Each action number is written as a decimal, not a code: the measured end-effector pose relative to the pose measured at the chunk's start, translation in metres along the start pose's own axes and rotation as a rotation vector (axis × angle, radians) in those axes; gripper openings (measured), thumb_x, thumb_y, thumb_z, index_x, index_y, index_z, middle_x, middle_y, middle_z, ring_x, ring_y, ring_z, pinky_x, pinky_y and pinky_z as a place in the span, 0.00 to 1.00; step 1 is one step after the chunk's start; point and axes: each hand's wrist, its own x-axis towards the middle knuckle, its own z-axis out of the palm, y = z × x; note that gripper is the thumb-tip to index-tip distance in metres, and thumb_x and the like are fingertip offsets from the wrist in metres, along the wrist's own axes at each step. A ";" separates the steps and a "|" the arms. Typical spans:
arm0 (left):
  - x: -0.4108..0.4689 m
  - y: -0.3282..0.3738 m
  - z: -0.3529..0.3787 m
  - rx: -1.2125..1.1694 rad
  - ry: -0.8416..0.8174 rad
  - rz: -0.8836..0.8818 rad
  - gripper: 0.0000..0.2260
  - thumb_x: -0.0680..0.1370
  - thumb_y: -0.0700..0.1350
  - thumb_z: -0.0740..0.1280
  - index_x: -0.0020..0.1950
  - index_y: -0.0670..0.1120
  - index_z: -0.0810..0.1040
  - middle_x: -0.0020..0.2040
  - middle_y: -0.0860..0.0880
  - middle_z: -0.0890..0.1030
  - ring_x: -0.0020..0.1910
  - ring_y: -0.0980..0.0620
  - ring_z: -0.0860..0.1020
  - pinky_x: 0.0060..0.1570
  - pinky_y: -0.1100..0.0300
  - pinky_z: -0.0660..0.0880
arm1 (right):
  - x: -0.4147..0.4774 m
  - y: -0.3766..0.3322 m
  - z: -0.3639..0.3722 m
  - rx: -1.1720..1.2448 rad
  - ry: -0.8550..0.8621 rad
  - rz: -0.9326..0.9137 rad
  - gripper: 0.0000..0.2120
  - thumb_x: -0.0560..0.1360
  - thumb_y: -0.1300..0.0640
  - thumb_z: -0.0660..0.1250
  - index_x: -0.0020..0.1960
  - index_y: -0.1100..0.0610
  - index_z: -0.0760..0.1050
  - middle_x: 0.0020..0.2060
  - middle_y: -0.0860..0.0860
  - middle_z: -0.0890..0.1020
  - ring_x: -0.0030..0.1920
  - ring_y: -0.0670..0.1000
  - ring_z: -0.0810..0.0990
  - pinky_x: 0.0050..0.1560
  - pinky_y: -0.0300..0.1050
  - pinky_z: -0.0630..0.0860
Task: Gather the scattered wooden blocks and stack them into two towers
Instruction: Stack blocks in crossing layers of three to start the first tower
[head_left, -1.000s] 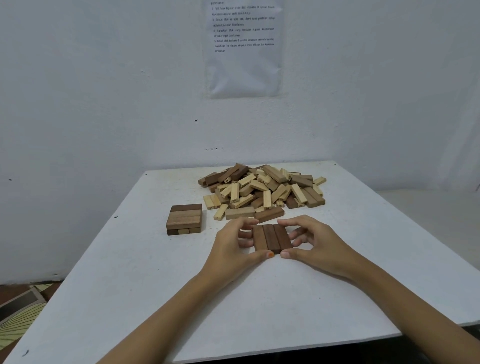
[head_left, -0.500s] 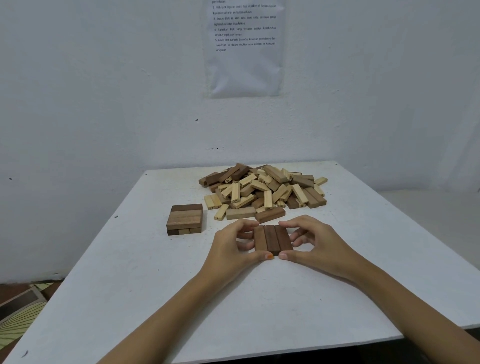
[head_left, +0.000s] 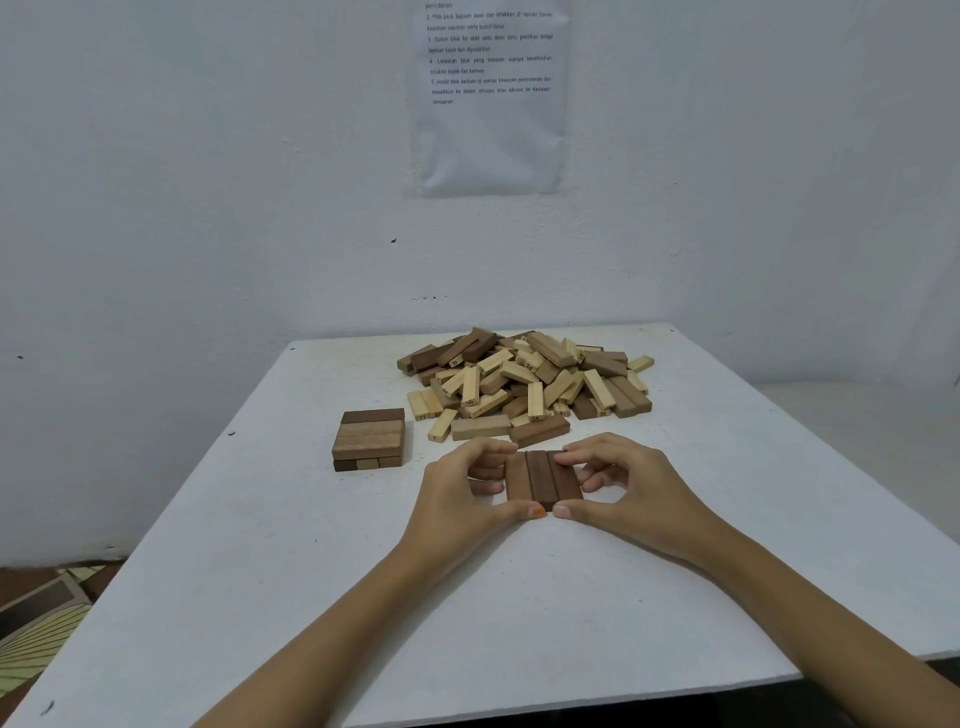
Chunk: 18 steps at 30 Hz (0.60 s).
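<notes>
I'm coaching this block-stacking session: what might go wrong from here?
The left hand and right hand pinch the row of three dark brown wooden blocks; uneven pressure could skew this base layer. The loose pile of light and brown wooden blocks lies just behind, so reaching fingers might nudge the row.

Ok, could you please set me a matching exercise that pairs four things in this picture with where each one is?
Things:
1. pile of loose blocks
2. short stack
3. row of three dark blocks
4. sheet of paper

Places:
A. pinched between the left hand and the right hand
B. on the wall
C. at the far end of the table
D. on the table, to the left of both hands

Pairs: 1-C, 2-D, 3-A, 4-B.
</notes>
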 end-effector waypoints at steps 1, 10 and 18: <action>0.000 0.001 0.000 -0.002 0.000 0.000 0.25 0.60 0.43 0.82 0.54 0.51 0.79 0.48 0.53 0.83 0.49 0.56 0.80 0.50 0.59 0.79 | 0.000 0.000 0.000 0.000 -0.001 0.000 0.24 0.62 0.54 0.81 0.57 0.52 0.82 0.53 0.45 0.81 0.47 0.44 0.80 0.48 0.35 0.78; -0.002 0.003 -0.002 -0.024 -0.002 0.008 0.25 0.61 0.41 0.82 0.55 0.48 0.79 0.49 0.54 0.82 0.47 0.58 0.80 0.45 0.63 0.79 | 0.005 0.003 -0.001 -0.017 -0.027 0.032 0.27 0.62 0.55 0.82 0.59 0.49 0.79 0.52 0.47 0.79 0.46 0.44 0.79 0.50 0.38 0.78; -0.002 0.003 -0.002 -0.036 0.010 -0.005 0.25 0.61 0.41 0.82 0.55 0.48 0.79 0.48 0.53 0.82 0.48 0.59 0.79 0.47 0.62 0.79 | 0.026 0.003 -0.014 -0.044 -0.253 0.118 0.36 0.54 0.41 0.82 0.61 0.45 0.78 0.50 0.51 0.75 0.45 0.50 0.79 0.49 0.43 0.80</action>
